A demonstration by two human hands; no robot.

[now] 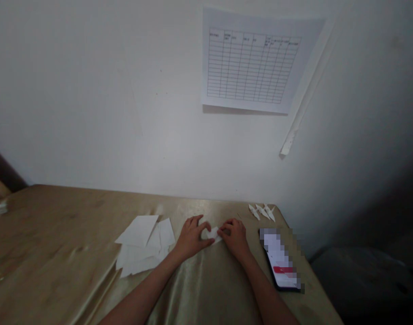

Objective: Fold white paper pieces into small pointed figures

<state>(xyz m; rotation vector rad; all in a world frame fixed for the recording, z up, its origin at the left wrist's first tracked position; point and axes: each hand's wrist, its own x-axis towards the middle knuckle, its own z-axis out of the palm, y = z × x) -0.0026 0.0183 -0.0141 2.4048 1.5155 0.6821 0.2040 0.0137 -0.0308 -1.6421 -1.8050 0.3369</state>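
A small white piece of paper (213, 234) lies on the table (57, 243) between both hands. My left hand (192, 237) presses on its left side with curled fingers and the thumb along its lower edge. My right hand (234, 234) pinches its right end with bent fingers. Most of the paper is hidden under the fingers.
A loose pile of white paper sheets (143, 243) lies left of my hands. Three small folded paper pieces (261, 211) sit near the table's far right corner. A phone (281, 264) with a lit screen lies at the right edge. A printed table sheet (254, 63) hangs on the wall.
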